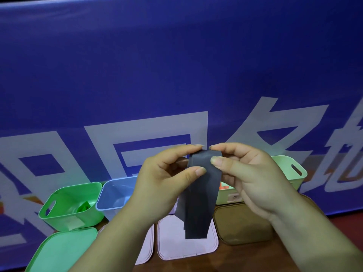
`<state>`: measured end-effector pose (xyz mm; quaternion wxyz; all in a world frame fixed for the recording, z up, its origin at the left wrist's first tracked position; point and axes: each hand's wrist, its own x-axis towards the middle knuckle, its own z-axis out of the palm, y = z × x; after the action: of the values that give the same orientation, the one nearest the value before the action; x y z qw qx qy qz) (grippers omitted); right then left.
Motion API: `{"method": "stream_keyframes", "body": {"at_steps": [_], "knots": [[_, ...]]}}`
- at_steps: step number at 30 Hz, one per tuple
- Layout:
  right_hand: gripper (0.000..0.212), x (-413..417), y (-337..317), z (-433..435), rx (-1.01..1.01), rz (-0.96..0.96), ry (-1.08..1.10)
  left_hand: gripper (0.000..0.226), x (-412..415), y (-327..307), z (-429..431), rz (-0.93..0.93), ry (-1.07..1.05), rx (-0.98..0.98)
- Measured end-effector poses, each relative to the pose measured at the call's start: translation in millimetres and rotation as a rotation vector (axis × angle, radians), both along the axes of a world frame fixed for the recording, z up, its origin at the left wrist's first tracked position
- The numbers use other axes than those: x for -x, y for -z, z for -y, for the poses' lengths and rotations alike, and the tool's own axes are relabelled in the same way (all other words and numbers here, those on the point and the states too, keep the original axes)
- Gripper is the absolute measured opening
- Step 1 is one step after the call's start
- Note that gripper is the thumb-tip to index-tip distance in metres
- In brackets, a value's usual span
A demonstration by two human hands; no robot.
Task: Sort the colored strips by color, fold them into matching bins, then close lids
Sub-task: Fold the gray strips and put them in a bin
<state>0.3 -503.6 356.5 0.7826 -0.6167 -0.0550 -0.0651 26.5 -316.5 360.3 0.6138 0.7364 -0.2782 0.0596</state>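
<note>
Lying nearest, flat on the brown tabletop (265, 256), in a row: a green lid (64, 250), a left pink lid (146, 246) partly under the left forearm, a right pink lid (172, 240) and a brown lid (241, 222).

Holding up a dark grey strip (200, 199) above that row, both hands at its top edge. Pinching it with the left hand (163, 179), thumb and forefinger curling onto the strip's left side. Pinching it also with the right hand (249, 177), thumb pressing on the front face, forefinger behind the top edge. Hanging doubled in layers, lower end dangling in front of the right pink lid, clear of every bin.

Standing open behind the lids: a green bin (64, 218) containing a crumpled green strip (83, 206), a blue bin (110, 208) just beside it, and a light green bin (282, 163) partly behind the right hand, showing something red-orange inside.

Closing off the back: a blue banner (176, 65) bearing large white characters.
</note>
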Motion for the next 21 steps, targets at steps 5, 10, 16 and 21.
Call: {"method": "stream_keyframes", "body": {"at_steps": [5, 10, 16, 21], "knots": [[0.035, 2, 0, -3, -0.05, -0.076, -0.017, 0.036, 1, 0, -2, 0.012, -0.023, -0.019], [0.019, 5, 3, 0, 0.274, 0.023, 0.075, 0.035, 3, 2, -2, -0.023, -0.036, 0.015], [0.037, 7, 5, -1, 0.357, 0.151, 0.072, 0.041, 4, 1, -3, -0.063, -0.066, 0.012], [0.038, 5, 12, -1, 0.346, 0.183, 0.067, 0.043, 3, 3, -2, -0.083, -0.099, -0.012]]}}
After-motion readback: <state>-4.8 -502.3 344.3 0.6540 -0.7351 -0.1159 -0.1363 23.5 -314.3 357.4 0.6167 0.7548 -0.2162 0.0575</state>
